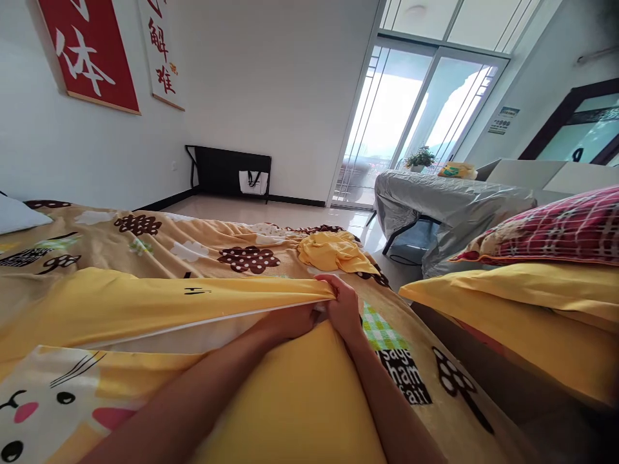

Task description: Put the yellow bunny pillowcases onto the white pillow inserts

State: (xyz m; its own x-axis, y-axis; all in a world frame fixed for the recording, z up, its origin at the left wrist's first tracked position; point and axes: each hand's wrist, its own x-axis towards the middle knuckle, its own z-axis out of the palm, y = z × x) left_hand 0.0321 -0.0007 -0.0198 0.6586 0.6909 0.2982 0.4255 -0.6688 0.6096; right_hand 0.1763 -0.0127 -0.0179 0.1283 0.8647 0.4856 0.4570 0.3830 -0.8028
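Note:
A yellow fabric cover (261, 292) with a pale edge along its opening stretches across the bed before me. A cartoon animal face (46, 406) is printed on its lower left part. My right hand (342, 303) is closed around the cover's far right corner, thumb and fingers pinching the cloth. Close beside it, my left hand (302, 319) reaches in under the upper layer at the opening and looks closed at the same corner; its fingertips are partly hidden. Plain yellow cloth (300, 399) bulges up between my forearms.
A patterned brown blanket (193, 235) covers the bed, with a crumpled yellow cloth (336, 251) near its far edge. Folded yellow bedding (532, 309) lies at right under a red plaid cushion (561, 225). Farther back stands a table with a silver-grey cover (445, 193).

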